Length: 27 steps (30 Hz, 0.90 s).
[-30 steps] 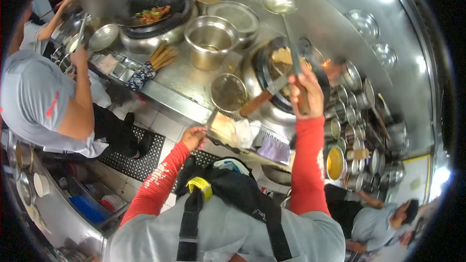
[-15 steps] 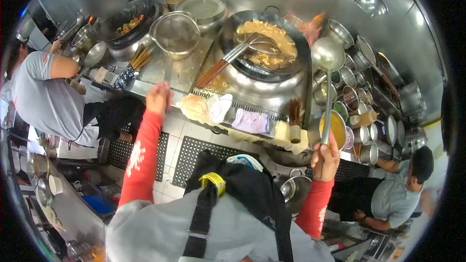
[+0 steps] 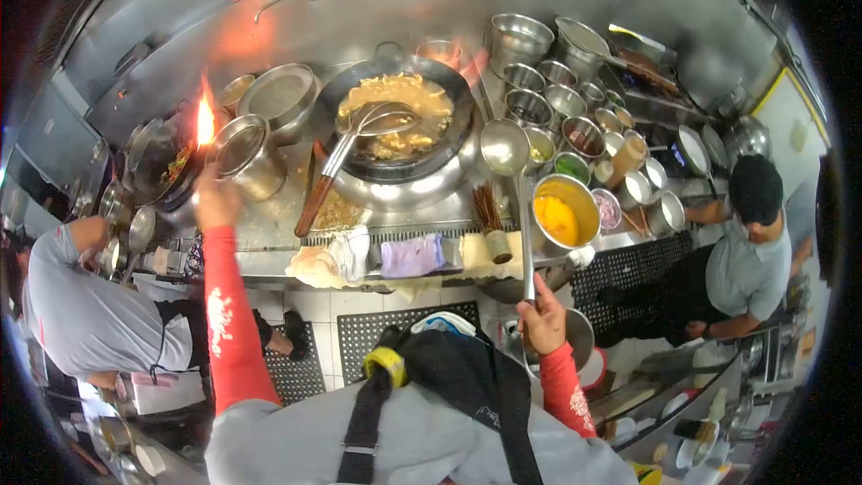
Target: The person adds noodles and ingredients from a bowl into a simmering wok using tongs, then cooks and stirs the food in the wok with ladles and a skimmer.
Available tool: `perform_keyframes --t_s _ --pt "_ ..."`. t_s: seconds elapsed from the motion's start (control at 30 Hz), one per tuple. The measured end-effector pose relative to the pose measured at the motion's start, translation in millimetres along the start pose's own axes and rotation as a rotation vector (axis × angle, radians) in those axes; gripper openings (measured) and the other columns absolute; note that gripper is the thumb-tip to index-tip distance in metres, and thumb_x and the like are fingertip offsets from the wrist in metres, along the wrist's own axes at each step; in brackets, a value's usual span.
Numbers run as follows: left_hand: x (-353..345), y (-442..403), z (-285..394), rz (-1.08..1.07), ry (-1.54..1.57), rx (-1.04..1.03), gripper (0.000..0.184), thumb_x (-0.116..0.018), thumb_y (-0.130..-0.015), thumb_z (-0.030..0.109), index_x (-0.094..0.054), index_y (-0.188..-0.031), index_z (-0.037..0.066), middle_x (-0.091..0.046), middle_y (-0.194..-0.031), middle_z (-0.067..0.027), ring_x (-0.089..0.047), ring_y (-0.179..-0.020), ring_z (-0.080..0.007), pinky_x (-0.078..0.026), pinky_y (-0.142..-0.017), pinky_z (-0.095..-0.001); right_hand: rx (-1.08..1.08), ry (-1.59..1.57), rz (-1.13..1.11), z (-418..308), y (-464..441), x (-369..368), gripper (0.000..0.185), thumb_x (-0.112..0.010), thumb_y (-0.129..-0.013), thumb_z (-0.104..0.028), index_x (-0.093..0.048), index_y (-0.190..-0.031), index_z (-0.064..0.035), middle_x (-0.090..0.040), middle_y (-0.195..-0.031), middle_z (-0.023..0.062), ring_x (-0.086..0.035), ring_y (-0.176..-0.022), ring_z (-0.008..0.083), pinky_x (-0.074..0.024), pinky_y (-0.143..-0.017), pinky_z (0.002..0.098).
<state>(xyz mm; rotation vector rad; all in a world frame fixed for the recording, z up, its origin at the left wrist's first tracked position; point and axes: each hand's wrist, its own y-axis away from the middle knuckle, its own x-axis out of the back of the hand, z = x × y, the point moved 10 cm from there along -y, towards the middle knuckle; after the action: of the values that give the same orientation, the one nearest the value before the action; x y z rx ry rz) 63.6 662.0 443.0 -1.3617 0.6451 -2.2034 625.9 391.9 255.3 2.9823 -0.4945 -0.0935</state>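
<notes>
My left hand (image 3: 216,199), somewhat blurred, is closed at the handle side of a round mesh strainer (image 3: 241,142), which lies over a steel pot (image 3: 262,178). On the right, my right hand (image 3: 542,321) grips the lower end of a long ladle (image 3: 505,146). The ladle's bowl is between the big wok and the small containers, left of a steel bowl of orange-yellow liquid (image 3: 564,214). Brown, saucy food (image 3: 404,94) fills the wok (image 3: 334,108). A wooden-handled wire skimmer (image 3: 325,178) rests across the wok's left rim.
Flame (image 3: 206,112) rises near another wok (image 3: 148,166) at the left. One co-worker (image 3: 108,296) stands left, another (image 3: 750,251) right. Folded cloths (image 3: 411,255) and a bamboo brush (image 3: 491,224) lie along the counter's front edge. Several ingredient pots (image 3: 566,101) stand right of the wok.
The view has turned right. My left hand has brought the strainer over to the pot. The ladle, raised high over the wok earlier, is now lower and beside it.
</notes>
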Motion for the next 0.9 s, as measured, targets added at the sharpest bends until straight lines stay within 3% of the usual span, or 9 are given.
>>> perform_keyframes --t_s 0.1,0.17,0.27,0.4,0.6,0.63,0.73,0.83,0.9 --pt "-112.0 73.9 80.1 -0.348 -0.015 -0.367 0.050 -0.061 -0.079 0.017 -0.049 -0.127 0.007 -0.055 -0.116 -0.0216 -0.058 -0.100 -0.0375 -0.047 -0.086 -0.0464 -0.011 -0.007 -0.018 2.9 -7.6 -3.7 0.064 -0.055 -0.085 0.001 -0.029 -0.143 0.0000 -0.057 -0.075 0.0033 -0.050 -0.050 0.0078 -0.0433 -0.047 0.0224" --pt "-139.2 102.6 113.8 -0.522 -0.353 -0.249 0.064 -0.062 -0.077 0.014 -0.038 -0.137 0.013 -0.050 -0.120 -0.0197 -0.060 -0.097 -0.0384 -0.049 -0.082 -0.0487 -0.001 -0.002 -0.025 -3.0 -12.1 -9.0 0.063 -0.054 -0.085 0.003 -0.029 -0.143 0.0012 -0.058 -0.076 0.0043 -0.050 -0.050 0.0080 -0.0433 -0.046 0.0225" --pt "-195.7 101.1 65.6 -0.580 -0.355 -0.057 0.087 -0.069 -0.070 0.017 -0.024 -0.144 0.017 -0.046 -0.127 -0.0189 -0.060 -0.094 -0.0406 -0.051 -0.082 -0.0465 0.047 -0.049 -0.015 -21.9 -16.8 -17.9 0.062 -0.054 -0.085 0.002 -0.031 -0.142 0.0008 -0.058 -0.077 0.0044 -0.051 -0.051 0.0078 -0.0431 -0.046 0.0224" --pt "-178.5 81.2 98.4 -0.601 -0.338 -0.219 0.077 -0.064 -0.069 0.011 -0.034 -0.141 0.013 -0.056 -0.114 -0.0247 -0.063 -0.089 -0.0390 -0.052 -0.076 -0.0459 0.112 -0.034 -0.060 -43.0 -23.1 -22.4 0.062 -0.057 -0.086 -0.001 -0.032 -0.143 -0.0029 -0.059 -0.082 0.0025 -0.049 -0.054 0.0065 -0.0427 -0.048 0.0215" --pt "-129.7 24.9 155.7 -0.675 -0.193 -0.357 0.039 -0.057 -0.069 0.011 -0.061 -0.107 0.009 -0.064 -0.079 -0.0220 -0.063 -0.080 -0.0393 -0.051 -0.072 -0.0465 0.122 0.008 -0.114 -65.1 -39.1 -33.2 0.062 -0.057 -0.086 -0.001 -0.035 -0.143 -0.0068 -0.059 -0.081 0.0023 -0.051 -0.058 0.0068 -0.0444 -0.053 0.0222" --pt "-144.0 21.1 153.0 -0.657 -0.106 -0.302 0.027 -0.056 -0.069 0.010 -0.061 -0.095 0.007 -0.063 -0.079 -0.0228 -0.062 -0.081 -0.0416 -0.049 -0.072 -0.0465 0.120 0.021 -0.131 -68.5 -45.8 -37.3 0.062 -0.057 -0.085 0.000 -0.036 -0.143 -0.0075 -0.059 -0.080 0.0023 -0.051 -0.059 0.0068 -0.0446 -0.054 0.0223" --pt "-175.8 12.8 148.9 -0.673 -0.091 -0.259 0.026 -0.052 -0.071 0.006 -0.062 -0.094 0.005 -0.064 -0.073 -0.0209 -0.065 -0.069 -0.0365 -0.052 -0.062 -0.0436 0.224 0.356 -0.160 -65.3 -69.2 -36.5 0.066 -0.060 -0.081 -0.003 -0.037 -0.142 -0.0089 -0.059 -0.079 0.0030 -0.052 -0.065 0.0074 -0.0463 -0.059 0.0259" --pt "-184.9 17.5 133.6 -0.870 0.087 0.084 0.026 -0.047 -0.074 0.002 -0.063 -0.093 0.005 -0.064 -0.065 -0.0159 -0.064 -0.054 -0.0264 -0.051 -0.050 -0.0382 0.457 0.692 -0.157 -92.2 -69.9 -38.8 0.065 -0.062 -0.079 -0.008 -0.040 -0.140 -0.0111 -0.063 -0.083 0.0126 -0.060 -0.069 0.0203 -0.0494 -0.063 0.0350" --pt "-184.3 20.6 133.1 -0.904 0.157 0.134 0.026 -0.046 -0.075 0.002 -0.063 -0.094 0.005 -0.062 -0.063 -0.0127 -0.062 -0.049 -0.0205 -0.050 -0.045 -0.0348 0.697 1.042 -0.129 -114.7 -65.8 -41.2 0.061 -0.060 -0.079 -0.010 -0.043 -0.137 -0.0141 -0.063 -0.086 0.0182 -0.063 -0.073 0.0299 -0.0508 -0.065 0.0404"
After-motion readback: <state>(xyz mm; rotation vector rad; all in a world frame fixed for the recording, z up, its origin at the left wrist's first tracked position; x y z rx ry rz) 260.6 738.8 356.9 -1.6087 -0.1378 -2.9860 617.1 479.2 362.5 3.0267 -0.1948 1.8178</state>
